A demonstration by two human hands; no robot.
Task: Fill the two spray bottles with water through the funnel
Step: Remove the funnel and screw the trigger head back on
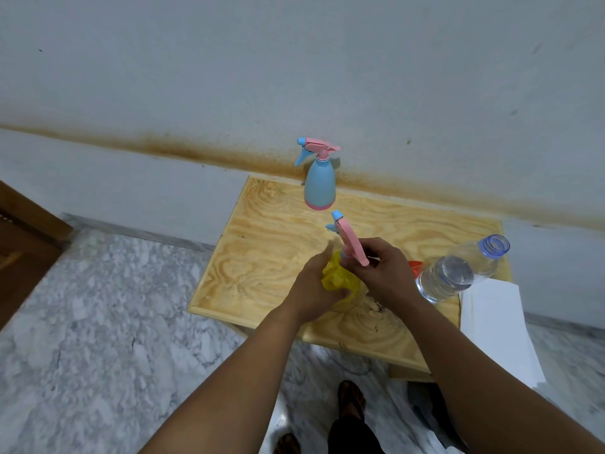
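A blue spray bottle (319,185) with a pink and blue trigger head stands upright at the back of the wooden table (262,244). My left hand (314,286) grips the body of a yellow spray bottle (337,278) near the table's middle. My right hand (383,270) holds that bottle's pink trigger head (352,240) at its collar. An orange funnel (415,267) peeks out behind my right hand. A clear plastic water bottle (458,273), uncapped and partly filled, stands at the right.
White paper sheets (494,326) lie over the table's right front corner. The table stands against a stained wall above a marble floor. A brown wooden door edge (23,244) is at the far left. My feet show below the table's front edge.
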